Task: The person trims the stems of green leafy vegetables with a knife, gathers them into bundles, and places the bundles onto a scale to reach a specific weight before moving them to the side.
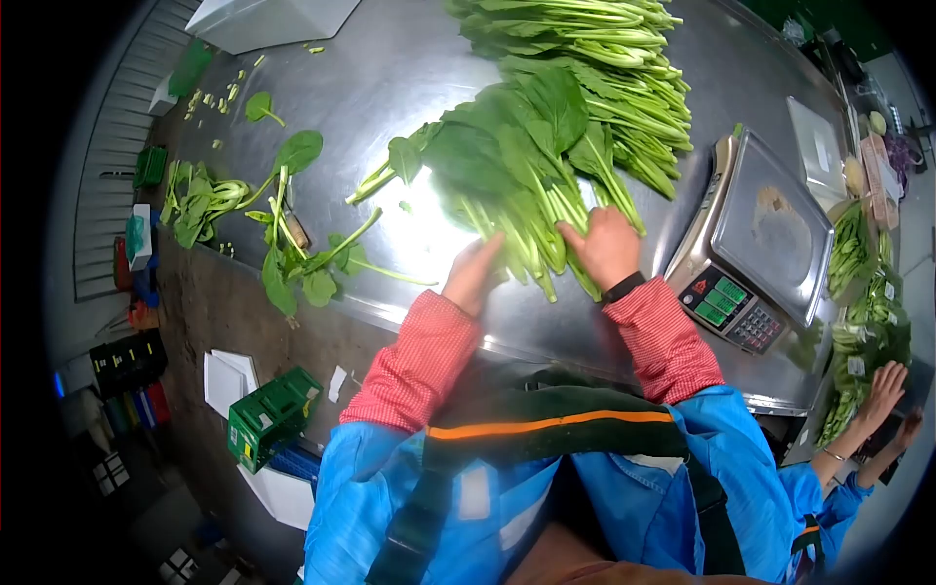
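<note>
A loose heap of leafy greens (487, 161) with pale green stems lies on the steel table, its stem ends towards me. My right hand (606, 249) is closed around stems on the heap's right side, thumb on the left. At the heap's left edge my left hand (475, 273) touches the stems; it is smeared by motion and its fingers are mostly hidden. Behind the heap, a larger pile of the same greens (624, 97) is stacked with stems to the right. Loose leaves and stalks (312, 258) are scattered to the left, near the table's front edge.
On the right stands a digital scale (770, 229) with a lit green display. A white container (268, 21) sits at the far left of the steel table (380, 58). Below lies a green crate (275, 417). At far right, another person's hands (882, 395) are near packed greens (858, 331).
</note>
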`<state>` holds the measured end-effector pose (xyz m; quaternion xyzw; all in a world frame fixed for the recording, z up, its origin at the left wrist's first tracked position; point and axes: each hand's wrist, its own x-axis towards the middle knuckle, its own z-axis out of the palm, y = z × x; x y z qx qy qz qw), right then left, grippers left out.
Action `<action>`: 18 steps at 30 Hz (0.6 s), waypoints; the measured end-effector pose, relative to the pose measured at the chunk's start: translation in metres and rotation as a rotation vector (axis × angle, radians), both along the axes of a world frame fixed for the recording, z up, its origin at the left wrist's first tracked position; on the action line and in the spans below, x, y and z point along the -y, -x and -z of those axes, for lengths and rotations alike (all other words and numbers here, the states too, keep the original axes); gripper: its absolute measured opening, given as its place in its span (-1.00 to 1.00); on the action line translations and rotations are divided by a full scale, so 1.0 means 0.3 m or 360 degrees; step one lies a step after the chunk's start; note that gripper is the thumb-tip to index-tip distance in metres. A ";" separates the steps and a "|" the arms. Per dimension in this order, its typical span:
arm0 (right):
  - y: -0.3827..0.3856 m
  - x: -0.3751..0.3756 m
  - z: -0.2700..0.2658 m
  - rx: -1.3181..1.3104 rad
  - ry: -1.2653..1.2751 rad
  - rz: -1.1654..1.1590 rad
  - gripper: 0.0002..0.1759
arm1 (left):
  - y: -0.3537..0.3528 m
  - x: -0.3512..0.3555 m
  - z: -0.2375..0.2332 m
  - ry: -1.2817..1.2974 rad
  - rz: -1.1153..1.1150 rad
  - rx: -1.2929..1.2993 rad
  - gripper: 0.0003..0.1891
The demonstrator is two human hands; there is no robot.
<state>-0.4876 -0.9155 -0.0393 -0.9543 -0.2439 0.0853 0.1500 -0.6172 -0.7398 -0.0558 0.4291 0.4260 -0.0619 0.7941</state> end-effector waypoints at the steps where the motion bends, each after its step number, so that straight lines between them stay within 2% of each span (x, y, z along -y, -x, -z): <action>1: 0.026 -0.020 0.005 -0.0048 -0.0025 -0.0028 -0.35 | 0.004 -0.003 0.002 0.0005 0.0003 -0.0003 -0.37; 4: 0.089 -0.050 0.047 -0.0109 -0.0150 -0.0079 -0.30 | 0.035 -0.002 -0.008 0.0136 -0.0026 0.0224 -0.35; 7: 0.095 -0.053 0.065 -0.0089 -0.0313 -0.0036 -0.29 | 0.056 -0.016 -0.040 0.0172 -0.0017 0.0247 -0.36; 9: 0.047 -0.060 0.053 -0.0171 -0.0341 0.0073 -0.28 | 0.044 -0.013 -0.026 0.0076 -0.0025 0.0117 -0.36; 10: 0.025 -0.076 0.028 -0.0434 -0.0166 0.0016 -0.26 | 0.036 -0.011 -0.021 0.0027 -0.0027 0.0053 -0.36; 13: 0.034 -0.137 -0.029 -0.0719 -0.0007 -0.0017 -0.23 | 0.013 -0.002 -0.027 0.0024 0.0014 0.0067 -0.37; 14: 0.029 -0.142 -0.014 -0.0936 -0.0076 0.0008 -0.19 | 0.014 -0.003 -0.032 0.0076 0.0027 0.0122 -0.39; 17: 0.138 -0.143 -0.098 -0.0804 -0.0579 -0.0093 -0.22 | 0.051 -0.027 -0.052 0.0225 0.0065 0.0264 -0.43; 18: 0.159 -0.148 -0.120 -0.0883 -0.0561 -0.0142 -0.21 | 0.074 -0.027 -0.054 0.0460 -0.0108 0.0442 -0.55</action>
